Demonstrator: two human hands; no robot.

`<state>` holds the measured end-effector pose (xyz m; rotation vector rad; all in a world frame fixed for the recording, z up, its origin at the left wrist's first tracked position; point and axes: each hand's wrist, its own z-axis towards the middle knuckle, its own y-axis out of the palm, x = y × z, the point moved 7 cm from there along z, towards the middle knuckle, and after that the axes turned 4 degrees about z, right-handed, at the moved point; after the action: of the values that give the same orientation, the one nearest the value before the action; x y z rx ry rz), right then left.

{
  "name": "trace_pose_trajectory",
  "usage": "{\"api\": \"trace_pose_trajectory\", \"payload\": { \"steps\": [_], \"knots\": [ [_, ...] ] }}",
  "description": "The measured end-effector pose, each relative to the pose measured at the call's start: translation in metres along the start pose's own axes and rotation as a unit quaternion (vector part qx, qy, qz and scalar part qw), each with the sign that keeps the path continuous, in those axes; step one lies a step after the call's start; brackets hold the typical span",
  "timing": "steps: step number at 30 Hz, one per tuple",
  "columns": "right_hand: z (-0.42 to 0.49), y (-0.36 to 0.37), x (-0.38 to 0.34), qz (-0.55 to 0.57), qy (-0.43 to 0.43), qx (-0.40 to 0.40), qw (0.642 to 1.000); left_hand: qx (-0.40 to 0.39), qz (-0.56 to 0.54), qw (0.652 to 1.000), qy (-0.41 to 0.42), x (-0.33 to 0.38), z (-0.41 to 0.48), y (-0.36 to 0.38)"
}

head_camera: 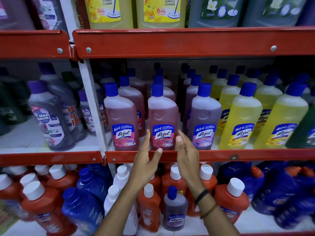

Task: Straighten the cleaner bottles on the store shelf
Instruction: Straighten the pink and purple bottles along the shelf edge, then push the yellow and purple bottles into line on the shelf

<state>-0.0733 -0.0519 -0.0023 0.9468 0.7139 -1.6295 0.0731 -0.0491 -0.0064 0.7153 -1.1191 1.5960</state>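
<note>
Two bare hands frame one bottle on the middle shelf, and we read that as a squaring move: palms facing each other so the bottle can be nudged from both sides until its label looks straight out. Our left hand (146, 155) is spread, fingers reaching up along the left edge of the pink translucent plastic cleaner bottle with the blue cap (162, 116), thumb lying across the red metal shelf lip (255, 155). Whether those fingertips press the plastic or sit just beside it we cannot tell. Our right hand (186, 152), also spread and gripping nothing, stands at the bottle's right edge, filling the gap toward the purple translucent bottle with a blue cap (205, 117).

Going left to right along the same shelf: dark grey bottles with purple caps (49, 114) lean past the white upright post (92, 103); next a second pink bottle (120, 117) stands just left of the framed one, tilted a little. Right of the purple one stand yellow translucent bottles with blue caps (241, 116), rows deep.

We judge the tight spacing to be the main obstacle: neighbours sit close on either side, so a turn of the middle bottle could bump them. The shelf lip also blocks any low grasp, and the orange bottles with white caps (231, 196) below crowd our forearms.
</note>
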Motion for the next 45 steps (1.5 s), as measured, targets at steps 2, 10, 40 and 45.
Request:
{"api": "trace_pose_trajectory", "payload": {
  "steps": [2,10,40,45],
  "knots": [
    [-0.009,-0.022,-0.011,0.012,-0.053,0.066,0.996,0.09,-0.005,0.996,0.021,0.005,-0.009,-0.002],
    [0.01,-0.094,0.006,0.001,-0.037,0.109,0.993,0.016,-0.014,0.998,0.051,0.033,0.0,0.069],
    [0.026,-0.21,0.012,0.029,-0.069,0.139,0.988,0.043,-0.031,0.993,0.103,0.071,-0.012,0.175],
    [0.046,-0.215,0.028,-0.03,-0.003,0.052,0.998,0.014,-0.112,0.994,0.006,0.079,0.015,0.201]
  ]
}}
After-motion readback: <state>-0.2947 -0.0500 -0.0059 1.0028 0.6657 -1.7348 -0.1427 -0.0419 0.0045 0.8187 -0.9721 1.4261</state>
